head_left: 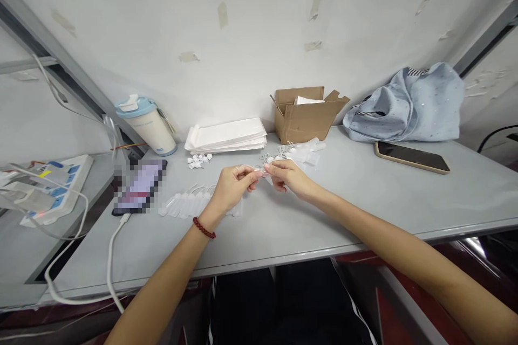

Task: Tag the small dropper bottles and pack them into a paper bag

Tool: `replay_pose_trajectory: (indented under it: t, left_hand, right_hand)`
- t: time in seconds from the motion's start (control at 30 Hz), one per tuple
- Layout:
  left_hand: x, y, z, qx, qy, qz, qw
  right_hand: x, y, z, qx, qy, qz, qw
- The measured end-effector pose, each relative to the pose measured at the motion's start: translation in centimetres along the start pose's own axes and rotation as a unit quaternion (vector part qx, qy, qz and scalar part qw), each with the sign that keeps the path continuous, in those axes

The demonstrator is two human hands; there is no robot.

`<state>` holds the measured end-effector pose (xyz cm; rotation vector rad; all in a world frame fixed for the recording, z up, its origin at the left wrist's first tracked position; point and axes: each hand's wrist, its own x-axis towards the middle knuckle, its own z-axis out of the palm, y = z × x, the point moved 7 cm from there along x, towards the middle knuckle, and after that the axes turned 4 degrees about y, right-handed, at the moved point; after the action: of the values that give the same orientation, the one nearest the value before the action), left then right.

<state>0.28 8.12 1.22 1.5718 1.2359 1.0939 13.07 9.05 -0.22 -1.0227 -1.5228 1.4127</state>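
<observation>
My left hand (236, 186) and my right hand (289, 177) meet over the middle of the grey table (324, 215), fingertips pinched close together. Between them is a small white piece with a thin white cord (253, 167); the fingers hide most of it. Under and beside my left hand lies a row of flat translucent white pieces (182, 204) with thin cords. Just beyond my right hand is a loose pile of similar translucent pieces (309, 152). A little heap of small white caps (198, 160) lies beyond my left hand.
Along the wall stand a tilted tumbler (148, 126), a stack of white paper sheets or envelopes (226, 136) and an open cardboard box (303, 124). A light blue bag (408, 105) and a phone (413, 157) lie right. Left are a cabled phone (141, 188) and power strip (73, 194).
</observation>
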Motion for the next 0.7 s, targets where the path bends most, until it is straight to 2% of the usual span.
replay_pose_trajectory:
  t: [0.13,0.27,0.37,0.57,0.7]
  left_hand:
    - [-0.3,0.1,0.0,0.025,0.023,0.025,0.999]
    - [-0.3,0.3,0.2,0.053,0.017,0.053,0.997]
    - [-0.1,0.5,0.2,0.056,0.010,0.048,0.997]
    - [0.1,-0.2,0.0,0.061,0.017,-0.005,0.998]
    - [0.1,-0.7,0.2,0.031,0.009,-0.030,0.999]
  right_hand:
    - [-0.2,0.8,0.5,0.063,-0.042,0.060,0.995]
    - [-0.4,1.3,0.8,0.082,-0.060,0.092,0.991]
    - [-0.4,1.0,0.8,0.078,-0.038,0.071,0.994]
    - [-0.7,-0.3,0.7,0.019,0.033,-0.015,0.999]
    - [-0.8,-0.6,0.6,-0.014,0.051,-0.042,0.998]
